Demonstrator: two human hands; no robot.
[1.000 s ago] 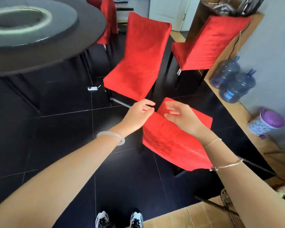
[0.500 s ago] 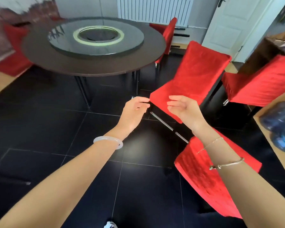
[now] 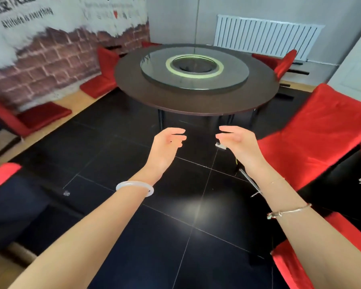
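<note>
My left hand (image 3: 167, 147) and my right hand (image 3: 237, 141) are stretched out in front of me over the black tiled floor (image 3: 175, 215). Both have loosely curled fingers and hold nothing; the palms face each other with a gap between them. A round dark table (image 3: 196, 101) with a glass turntable (image 3: 194, 68) stands just beyond the hands. A red-covered chair (image 3: 313, 134) stands to the right of my right hand, apart from it. A second red-covered chair (image 3: 329, 259) sits under my right forearm at the bottom right.
More red chairs stand along the brick-pattern wall at left (image 3: 29, 117) and behind the table (image 3: 283, 61). A red edge (image 3: 0, 176) shows at far left. A white radiator (image 3: 265, 36) hangs on the back wall. A small white object (image 3: 220, 145) lies on the floor.
The view has swung left from the chairs to the table. Both hands left the red chair cover they were at a second ago and now hover with nothing in them.
</note>
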